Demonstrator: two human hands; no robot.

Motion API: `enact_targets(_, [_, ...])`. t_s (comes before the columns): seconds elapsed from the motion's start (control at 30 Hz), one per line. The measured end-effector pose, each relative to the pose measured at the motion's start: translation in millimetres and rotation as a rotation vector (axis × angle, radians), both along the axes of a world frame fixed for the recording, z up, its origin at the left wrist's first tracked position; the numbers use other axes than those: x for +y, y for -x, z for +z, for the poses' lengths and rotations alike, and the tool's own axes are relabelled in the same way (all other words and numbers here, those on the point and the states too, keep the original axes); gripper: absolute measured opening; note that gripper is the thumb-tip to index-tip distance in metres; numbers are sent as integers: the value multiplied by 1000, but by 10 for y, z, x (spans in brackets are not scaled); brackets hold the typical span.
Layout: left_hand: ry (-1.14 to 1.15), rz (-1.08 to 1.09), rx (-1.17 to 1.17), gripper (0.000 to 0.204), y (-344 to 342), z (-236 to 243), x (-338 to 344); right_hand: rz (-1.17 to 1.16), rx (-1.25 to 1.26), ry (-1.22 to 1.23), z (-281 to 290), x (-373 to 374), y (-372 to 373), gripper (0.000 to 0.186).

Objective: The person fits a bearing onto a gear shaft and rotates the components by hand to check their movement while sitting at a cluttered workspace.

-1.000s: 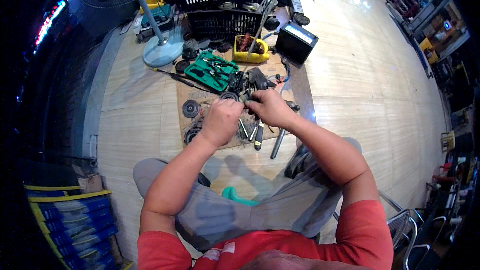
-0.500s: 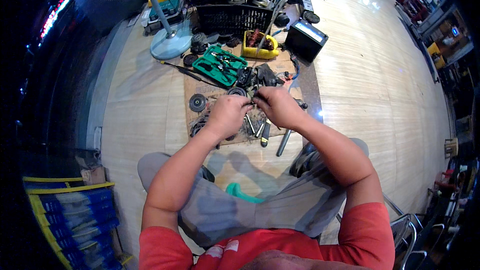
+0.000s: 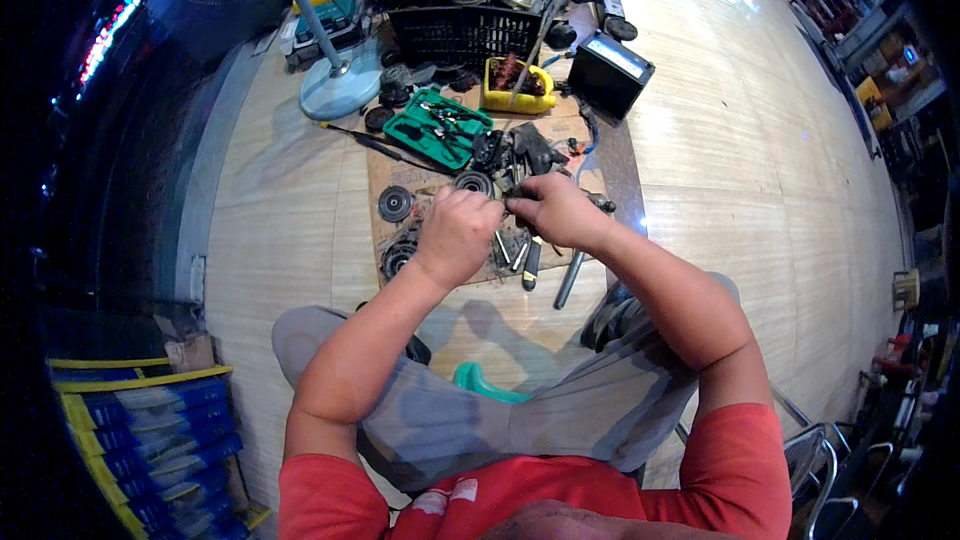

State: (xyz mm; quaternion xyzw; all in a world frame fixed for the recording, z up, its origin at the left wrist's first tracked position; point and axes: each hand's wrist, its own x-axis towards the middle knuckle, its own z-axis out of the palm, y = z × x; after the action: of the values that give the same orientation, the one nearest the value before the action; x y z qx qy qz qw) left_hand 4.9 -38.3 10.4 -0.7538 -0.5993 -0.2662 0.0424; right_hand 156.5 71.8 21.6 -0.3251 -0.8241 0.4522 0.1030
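Head view: both hands meet just above the centre of the frame, over a sheet of cardboard (image 3: pixel 440 175) spread on the wooden floor (image 3: pixel 760 170). Left hand (image 3: pixel 458 232) is curled into a loose fist, fingers closed around a small part; the part itself is hidden. Right hand (image 3: pixel 556 210) is closed, its fingertips pinching a small dark metal piece (image 3: pixel 512 196) that sits between the two hands. Loose hand tools (image 3: pixel 528 262) lie on the cardboard directly below the hands. A round black disc (image 3: pixel 394 204) lies to the left. A green tool case (image 3: pixel 438 127) lies open above the hands. Further up stand a yellow tray (image 3: pixel 514 90), a black box (image 3: pixel 610 72), black plastic crates (image 3: pixel 452 2) and a fan base (image 3: pixel 340 92).
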Motion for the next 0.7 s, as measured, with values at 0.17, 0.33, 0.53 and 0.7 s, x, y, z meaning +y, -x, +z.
enact_targets(0.17, [299, 123, -309, 13, 31, -17, 1, 113, 80, -395, -1, -75, 27, 19])
enact_targets(0.33, [400, 130, -297, 13, 115, 80, -7, 132, 147, -430, -76, -95, 30, 18])
enact_targets(0.53, [119, 44, -3, 6, 135, -16, -38, 98, 27, -74, -10, -45, 50, 17])
enact_targets(0.7, [35, 38, 49, 5, 135, -67, -72, 67, -28, 128, 9, -39, 56, 20])
